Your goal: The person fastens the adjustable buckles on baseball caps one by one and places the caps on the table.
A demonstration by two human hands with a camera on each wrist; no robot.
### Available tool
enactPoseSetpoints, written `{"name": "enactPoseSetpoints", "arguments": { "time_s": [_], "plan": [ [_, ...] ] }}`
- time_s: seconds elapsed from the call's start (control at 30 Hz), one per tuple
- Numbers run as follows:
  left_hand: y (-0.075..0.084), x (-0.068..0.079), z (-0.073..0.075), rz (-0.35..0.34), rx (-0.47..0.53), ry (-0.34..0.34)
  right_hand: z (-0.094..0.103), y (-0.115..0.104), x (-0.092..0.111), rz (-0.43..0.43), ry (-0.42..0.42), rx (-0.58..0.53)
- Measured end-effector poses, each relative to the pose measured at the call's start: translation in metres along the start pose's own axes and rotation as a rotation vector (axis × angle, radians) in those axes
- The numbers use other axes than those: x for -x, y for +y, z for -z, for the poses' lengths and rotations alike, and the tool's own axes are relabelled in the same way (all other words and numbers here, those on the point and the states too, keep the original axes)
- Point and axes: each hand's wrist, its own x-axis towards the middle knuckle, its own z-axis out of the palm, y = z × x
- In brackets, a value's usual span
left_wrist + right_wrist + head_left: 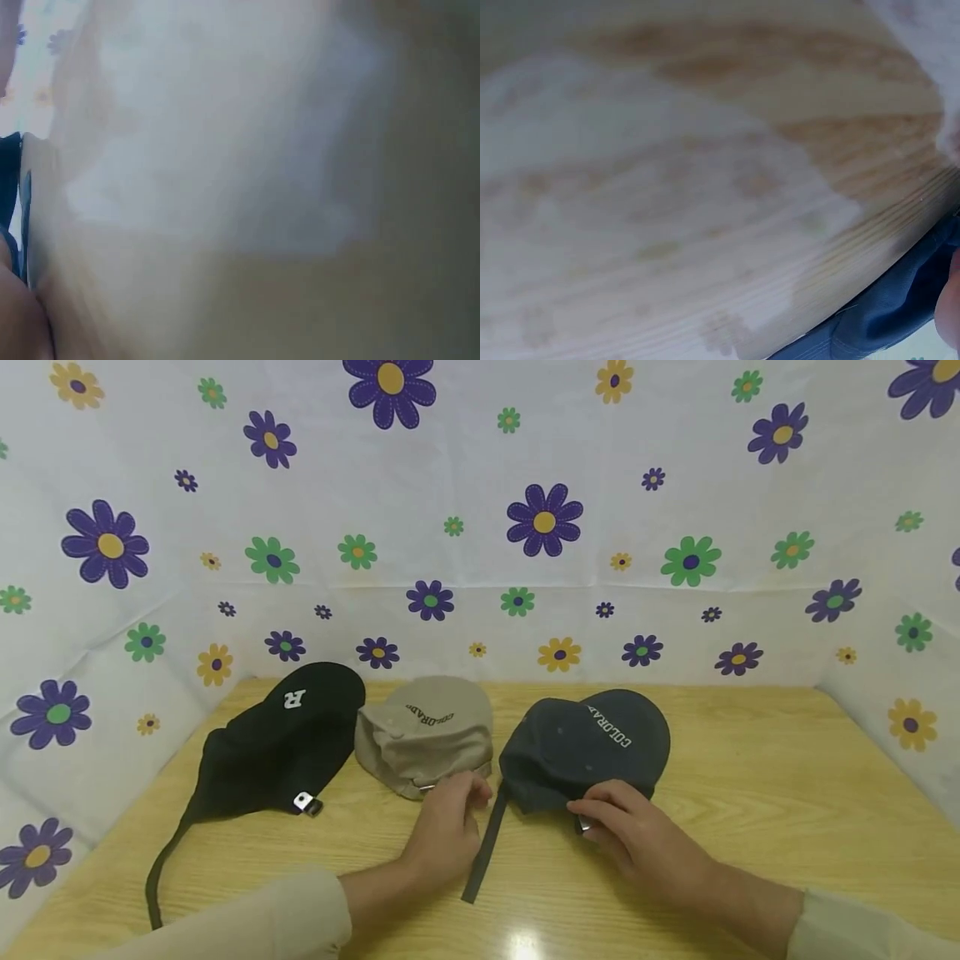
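Observation:
A navy baseball cap (570, 747) with "COLORADO" lettering lies on the table, its brim toward the back right. From its back edge a loose strap (486, 852) runs toward the front. My right hand (637, 835) pinches the cap's small metal buckle (583, 825) at the near edge. Beside the strap is my left hand (448, 827), fingers loosely bent, with nothing seen in its grip. It is also close to the beige cap (438, 739). In the right wrist view, part of the navy cap (877, 315) shows at the lower right.
At the left lies a black cap (281, 747) with a white letter, its metal clasp (303, 802) facing front and its long strap (161, 860) trailing to the near edge. A flowered cloth (480, 560) encloses the back and sides of the wooden table (787, 793).

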Motion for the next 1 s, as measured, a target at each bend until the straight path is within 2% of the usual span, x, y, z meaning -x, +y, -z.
{"name": "enactPoseSetpoints", "arguments": {
  "time_s": [0.03,0.1,0.17,0.27,0.33,0.4,0.5,0.63,0.77,0.87,1.0],
  "plan": [
    [0.0,0.0,0.001,0.019,-0.019,0.013,0.0,0.0,-0.001,-0.001,-0.004,0.002],
    [0.001,-0.001,0.004,0.056,-0.081,-0.006,0.0,-0.001,-0.002,-0.013,-0.013,0.001],
    [0.004,-0.005,0.008,0.071,-0.15,-0.059,0.001,-0.001,-0.003,-0.031,-0.017,0.009],
    [0.006,-0.011,0.009,0.038,-0.234,-0.163,0.002,-0.001,-0.001,-0.058,-0.011,0.023],
    [0.007,-0.013,0.009,0.006,-0.209,-0.217,0.002,0.0,-0.001,-0.072,-0.009,0.029],
    [0.008,-0.013,0.008,-0.013,-0.161,-0.244,0.002,0.001,0.0,-0.075,-0.009,0.027],
    [0.011,-0.012,0.008,-0.001,-0.13,-0.241,0.001,0.002,-0.001,-0.075,-0.011,0.027],
    [0.016,-0.008,0.01,0.073,-0.223,-0.235,0.001,0.002,-0.001,-0.076,-0.002,0.042],
    [0.016,-0.008,0.011,0.124,-0.266,-0.206,0.002,0.001,-0.002,-0.1,0.013,0.063],
    [0.014,-0.009,0.011,0.137,-0.287,-0.196,0.003,0.0,-0.002,-0.106,0.037,0.081],
    [0.012,-0.009,0.014,0.092,-0.287,-0.247,0.004,0.0,-0.002,-0.105,0.069,0.103]
  ]
}}
